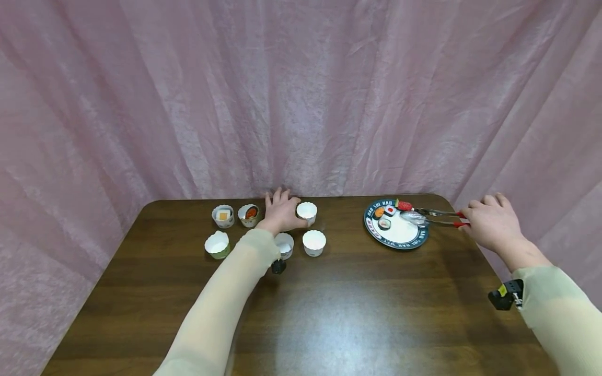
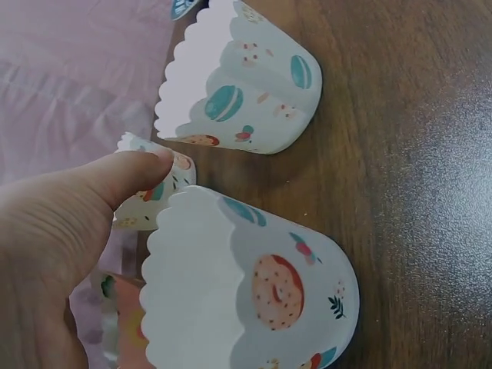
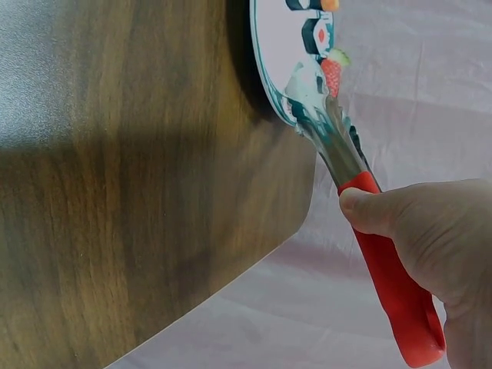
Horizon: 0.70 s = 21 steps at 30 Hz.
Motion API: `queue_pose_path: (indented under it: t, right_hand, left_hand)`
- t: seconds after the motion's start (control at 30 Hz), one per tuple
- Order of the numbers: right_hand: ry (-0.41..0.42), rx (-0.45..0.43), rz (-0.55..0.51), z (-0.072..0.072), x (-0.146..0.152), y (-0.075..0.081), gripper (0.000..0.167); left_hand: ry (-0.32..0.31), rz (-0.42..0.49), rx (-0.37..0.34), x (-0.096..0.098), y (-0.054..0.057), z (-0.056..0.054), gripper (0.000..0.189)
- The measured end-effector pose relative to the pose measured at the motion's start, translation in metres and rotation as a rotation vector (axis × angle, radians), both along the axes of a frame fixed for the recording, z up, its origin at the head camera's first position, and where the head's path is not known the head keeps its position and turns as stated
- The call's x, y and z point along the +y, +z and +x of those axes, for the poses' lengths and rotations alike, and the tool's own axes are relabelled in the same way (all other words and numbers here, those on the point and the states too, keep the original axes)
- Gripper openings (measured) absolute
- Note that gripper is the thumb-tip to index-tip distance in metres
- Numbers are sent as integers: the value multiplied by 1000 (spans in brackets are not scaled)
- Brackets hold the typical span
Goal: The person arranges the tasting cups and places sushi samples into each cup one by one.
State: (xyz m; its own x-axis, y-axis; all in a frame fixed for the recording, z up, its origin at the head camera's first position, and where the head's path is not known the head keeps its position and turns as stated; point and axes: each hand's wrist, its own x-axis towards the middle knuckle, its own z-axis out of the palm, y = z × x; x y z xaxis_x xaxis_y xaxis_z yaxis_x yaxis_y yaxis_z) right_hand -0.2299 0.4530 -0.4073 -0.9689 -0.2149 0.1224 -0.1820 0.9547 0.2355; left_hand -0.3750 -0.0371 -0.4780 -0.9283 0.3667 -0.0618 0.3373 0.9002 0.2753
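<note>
At the back of the table my left hand (image 1: pixel 280 211) holds a white paper baking cup (image 1: pixel 307 211) between thumb and index finger, its other fingers spread. In the left wrist view the thumb lies across that cup's printed side; the index finger is hidden. Two more baking cups, one with a doughnut print (image 2: pixel 278 292) and one with macarons (image 2: pixel 254 96), stand close by. My right hand (image 1: pixel 494 222) grips the red handles (image 3: pixel 384 269) of metal tongs. Their tips are parted over a round blue-rimmed plate (image 1: pixel 400 245), right at a toy strawberry (image 1: pixel 403 205).
Several toy sushi pieces, including a roll (image 1: pixel 384 224), lie on the plate. Left of my left hand stand a cup with a yellow-and-white piece (image 1: pixel 223 215), one with a red-orange piece (image 1: pixel 251 212) and a green cup (image 1: pixel 217 245). Pink curtain (image 1: pixel 301 104) hangs behind the table.
</note>
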Motion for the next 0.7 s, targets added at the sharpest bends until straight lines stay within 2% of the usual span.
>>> queue_pose_path:
  t: [0.17,0.33,0.7]
  right_hand:
    - [19,19,-5,0,-3,0,32]
    - [14,37,-6,1,-5,-2,29]
    - [48,98,7,6,-9,1,36]
  left_hand:
    - [13,-7,26,3,-3,0,78]
    - [36,-42,6,7,-5,-3,77]
    - [27,14,23,9,2,3,65]
